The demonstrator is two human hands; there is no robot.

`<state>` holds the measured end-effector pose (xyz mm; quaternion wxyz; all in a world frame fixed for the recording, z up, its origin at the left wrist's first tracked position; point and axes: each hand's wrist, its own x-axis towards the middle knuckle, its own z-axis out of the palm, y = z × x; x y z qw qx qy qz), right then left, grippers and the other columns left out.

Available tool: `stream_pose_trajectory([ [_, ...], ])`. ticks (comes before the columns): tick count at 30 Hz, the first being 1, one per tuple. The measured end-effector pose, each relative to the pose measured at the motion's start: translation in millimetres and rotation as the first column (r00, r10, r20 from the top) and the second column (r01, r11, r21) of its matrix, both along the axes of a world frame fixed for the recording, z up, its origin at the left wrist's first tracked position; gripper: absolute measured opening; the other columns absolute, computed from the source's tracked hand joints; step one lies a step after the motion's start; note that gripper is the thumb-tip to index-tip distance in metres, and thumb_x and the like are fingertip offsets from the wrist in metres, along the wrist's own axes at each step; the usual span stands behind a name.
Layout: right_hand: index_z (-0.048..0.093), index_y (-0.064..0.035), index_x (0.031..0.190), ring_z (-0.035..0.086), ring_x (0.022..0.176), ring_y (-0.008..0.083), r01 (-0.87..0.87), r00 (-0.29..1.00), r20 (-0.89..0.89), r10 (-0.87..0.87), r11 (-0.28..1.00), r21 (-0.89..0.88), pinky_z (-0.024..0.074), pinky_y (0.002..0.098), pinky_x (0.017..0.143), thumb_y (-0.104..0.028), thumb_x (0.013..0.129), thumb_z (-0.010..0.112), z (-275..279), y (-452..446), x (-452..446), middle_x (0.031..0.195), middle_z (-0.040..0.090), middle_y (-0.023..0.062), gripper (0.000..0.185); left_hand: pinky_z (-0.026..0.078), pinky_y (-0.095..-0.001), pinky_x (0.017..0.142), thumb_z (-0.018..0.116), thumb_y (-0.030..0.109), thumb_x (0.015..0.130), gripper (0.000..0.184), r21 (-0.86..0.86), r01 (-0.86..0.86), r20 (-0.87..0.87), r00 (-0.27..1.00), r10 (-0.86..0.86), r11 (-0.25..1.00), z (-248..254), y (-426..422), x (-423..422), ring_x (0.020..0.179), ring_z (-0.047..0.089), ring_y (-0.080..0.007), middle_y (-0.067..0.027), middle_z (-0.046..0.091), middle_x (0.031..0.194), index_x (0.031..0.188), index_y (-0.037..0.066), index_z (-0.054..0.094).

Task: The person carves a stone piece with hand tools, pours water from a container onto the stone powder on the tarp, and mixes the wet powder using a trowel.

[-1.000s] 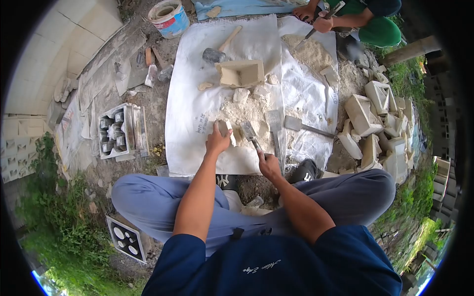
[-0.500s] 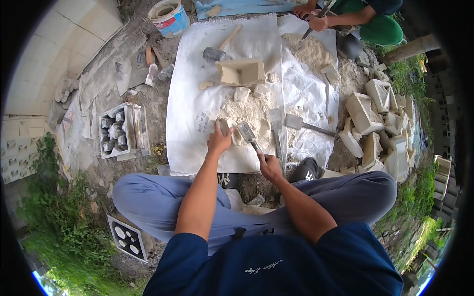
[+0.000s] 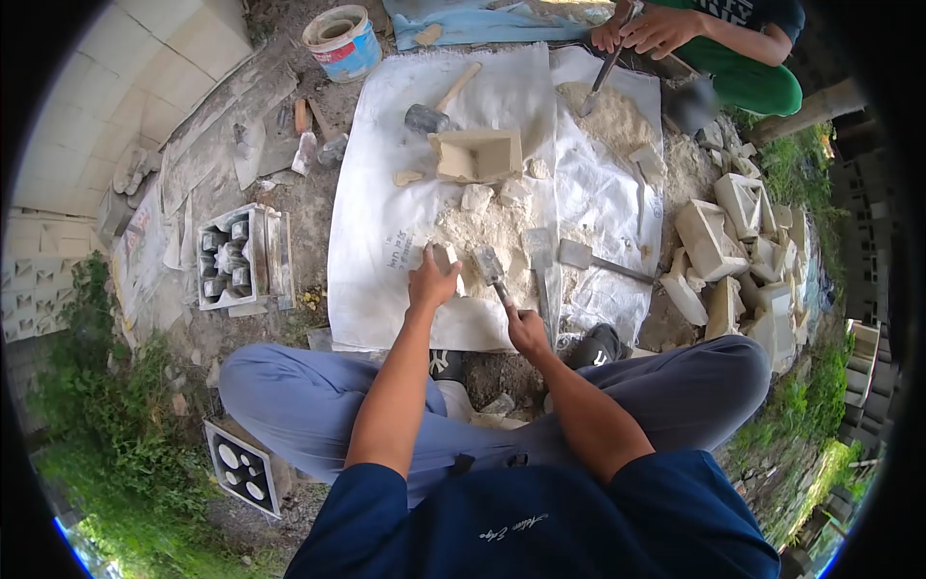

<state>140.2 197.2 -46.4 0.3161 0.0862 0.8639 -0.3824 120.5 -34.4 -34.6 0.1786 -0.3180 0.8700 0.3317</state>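
Note:
My left hand (image 3: 432, 283) is closed around a small grey-brown chunk (image 3: 444, 257) over the white sack sheet. My right hand (image 3: 528, 332) grips the handle of a flat-bladed hand tool (image 3: 488, 263); its rectangular metal head, dusted pale, is just right of the chunk, beside the heap of crumbled block (image 3: 473, 227). I cannot tell whether blade and chunk touch. Two more flat-headed tools, one upright (image 3: 539, 249) and one sideways (image 3: 576, 254), lie to the right. Beyond the heap sits a hollow cream block (image 3: 479, 155), with a mallet (image 3: 425, 119) behind it.
Broken hollow blocks (image 3: 711, 234) are piled at the right. A metal mould (image 3: 230, 257) stands at left and a bucket (image 3: 342, 43) at back left. Across the sheet, a co-worker's hands (image 3: 656, 29) hold a long bar over another heap (image 3: 610, 114).
The tool in my right hand has turned, so its blade shows at a different angle. My left hand keeps the chunk. The co-worker's hands have shifted on the bar; the view moved slightly.

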Motion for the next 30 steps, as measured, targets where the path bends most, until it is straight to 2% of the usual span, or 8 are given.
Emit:
stream_pose_trajectory([
  [2, 0.061, 0.0107, 0.071, 0.060, 0.063, 0.0414, -0.018, 1.000, -0.003, 0.018, 1.000, 0.001, 0.0454, 0.0539, 0.067, -0.066, 0.098, 0.047, 10.9, -4.3, -11.8, 0.065, 0.058, 0.0303, 0.082, 0.040, -0.0544, 0.107, 0.072, 0.057, 0.082, 0.101, -0.007, -0.013, -0.081, 0.997, 0.012, 1.000, -1.3, 1.8, -2.2, 0.126, 0.052, -0.0500, -0.0289, 0.056, 0.138, 0.157, 0.014, 0.020],
  [5, 0.049, 0.0086, 0.064, 0.041, 0.058, 0.0212, 0.040, 0.992, -0.114, -0.054, 0.992, -0.120, 0.0391, 0.0471, 0.057, -0.061, 0.101, 0.047, 25.2, -15.7, -25.3, 0.056, 0.045, 0.0159, 0.079, 0.040, -0.0514, 0.109, 0.084, 0.045, 0.072, 0.108, -0.004, -0.019, -0.080, 0.997, 0.019, 1.000, -1.6, 0.2, -2.9, 0.129, 0.047, -0.0481, -0.0239, 0.049, 0.146, 0.154, 0.010, 0.025],
  [10, 0.048, 0.0072, 0.062, 0.043, 0.059, 0.0175, 0.084, 0.982, -0.139, -0.128, 0.955, -0.283, 0.0369, 0.0451, 0.055, -0.063, 0.100, 0.047, 9.9, -30.0, -35.8, 0.055, 0.044, 0.0122, 0.079, 0.043, -0.0505, 0.106, 0.084, 0.041, 0.071, 0.102, -0.005, -0.041, -0.023, 0.999, 0.041, 0.999, 10.9, 1.0, -1.1, 0.126, 0.048, -0.0491, -0.0230, 0.051, 0.140, 0.150, 0.009, 0.028],
  [14, 0.052, 0.0076, 0.064, 0.047, 0.056, 0.0191, 0.044, 0.998, -0.027, -0.049, 0.983, -0.177, 0.0394, 0.0455, 0.054, -0.066, 0.098, 0.049, -7.9, -23.1, -29.7, 0.057, 0.051, 0.0141, 0.081, 0.043, -0.0503, 0.105, 0.083, 0.036, 0.069, 0.100, -0.025, -0.085, -0.163, 0.983, 0.080, 0.996, -10.5, 2.8, 2.7, 0.121, 0.050, -0.0489, -0.0246, 0.051, 0.135, 0.148, 0.010, 0.028],
  [16, 0.048, -0.0061, 0.057, 0.041, 0.043, 0.0130, 0.121, 0.984, 0.143, -0.102, 0.985, -0.125, 0.0331, 0.0349, 0.040, -0.067, 0.097, 0.052, -7.4, -19.3, -18.0, 0.053, 0.042, 0.0006, 0.072, 0.040, -0.0510, 0.106, 0.083, 0.034, 0.068, 0.101, 0.008, -0.071, -0.152, 0.986, 0.071, 0.997, -9.6, -2.1, 2.6, 0.121, 0.050, -0.0484, -0.0277, 0.050, 0.134, 0.148, 0.011, 0.026],
  [20, 0.046, -0.0083, 0.056, 0.044, 0.038, 0.0141, 0.212, 0.974, 0.121, -0.191, 0.958, -0.192, 0.0330, 0.0343, 0.035, -0.063, 0.095, 0.058, 2.0, -16.4, -18.4, 0.048, 0.044, 0.0014, 0.069, 0.036, -0.0543, 0.109, 0.083, 0.031, 0.067, 0.103, 0.050, -0.112, -0.192, 0.974, 0.120, 0.992, -8.4, -5.5, 9.9, 0.125, 0.045, -0.0497, -0.0325, 0.044, 0.136, 0.149, 0.011, 0.023],
  [23, 0.045, -0.0098, 0.055, 0.042, 0.036, 0.0139, 0.271, 0.962, 0.090, -0.258, 0.940, -0.207, 0.0332, 0.0338, 0.035, -0.056, 0.096, 0.062, 15.6, -17.2, -33.8, 0.047, 0.042, 0.0011, 0.064, 0.040, -0.0550, 0.105, 0.083, 0.024, 0.067, 0.099, 0.097, -0.193, -0.311, 0.926, 0.214, 0.976, -6.4, -17.4, 7.0, 0.124, 0.045, -0.0496, -0.0343, 0.037, 0.139, 0.146, 0.012, 0.024],
  [30, 0.052, -0.0024, 0.067, 0.044, 0.037, 0.0159, 0.395, 0.918, 0.135, -0.372, 0.880, -0.263, 0.0347, 0.0349, 0.035, -0.039, 0.097, 0.063, 34.8, 4.7, -36.7, 0.050, 0.046, 0.0026, 0.049, 0.047, -0.0520, 0.097, 0.080, 0.018, 0.068, 0.089, 0.111, -0.366, -0.450, 0.810, 0.375, 0.924, 18.4, -45.4, -9.5, 0.115, 0.051, -0.0475, -0.0289, 0.043, 0.126, 0.140, 0.016, 0.028],
])
